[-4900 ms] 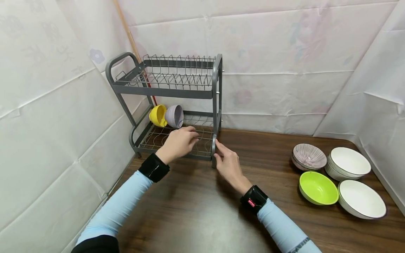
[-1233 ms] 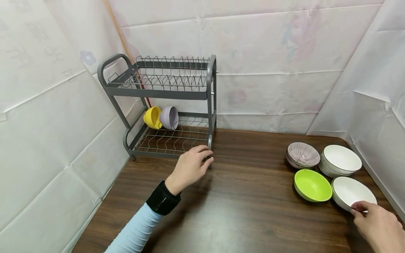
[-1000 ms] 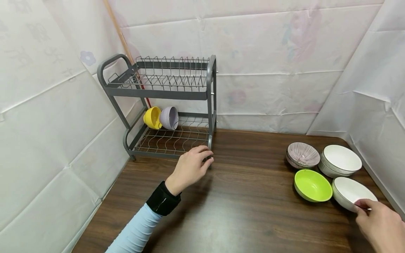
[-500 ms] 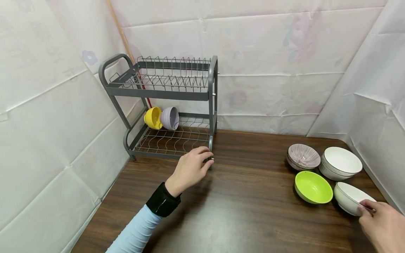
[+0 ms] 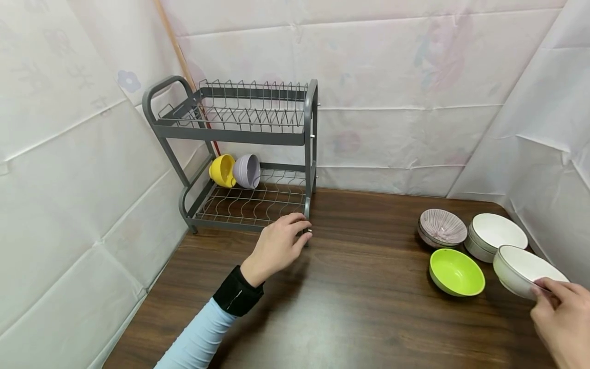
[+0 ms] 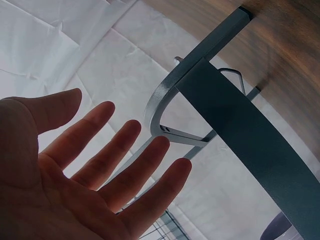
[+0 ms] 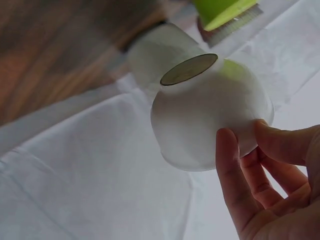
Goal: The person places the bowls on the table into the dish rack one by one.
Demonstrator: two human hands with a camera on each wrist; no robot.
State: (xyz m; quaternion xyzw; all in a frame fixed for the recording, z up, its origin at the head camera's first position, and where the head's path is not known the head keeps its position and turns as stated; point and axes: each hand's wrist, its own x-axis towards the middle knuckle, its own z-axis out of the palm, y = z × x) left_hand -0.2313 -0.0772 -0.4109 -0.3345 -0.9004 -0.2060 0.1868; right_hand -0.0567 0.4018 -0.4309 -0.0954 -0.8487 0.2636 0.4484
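At the right of the head view, my right hand (image 5: 564,312) pinches the near rim of a white bowl (image 5: 525,271) between thumb and fingers. The bowl is tilted and off the table; its foot ring and underside show in the right wrist view, where the fingers (image 7: 232,170) press its side. My left hand (image 5: 278,246) hovers by the front right corner of the grey dish rack (image 5: 235,136). In the left wrist view its fingers (image 6: 150,175) are spread and hold nothing, close to the rack frame (image 6: 240,125).
A yellow bowl (image 5: 222,171) and a lilac bowl (image 5: 247,171) stand on edge in the lower tier. A green bowl (image 5: 456,272), stacked purple striped bowls (image 5: 442,227) and stacked white bowls (image 5: 498,233) sit on the wooden table (image 5: 369,287). Sheeted walls close off the back and sides.
My right hand has left the rack, gone to the white bowl, tilted it and raised it off the table. The left hand has drawn back from inside the lower tier to the rack's corner.
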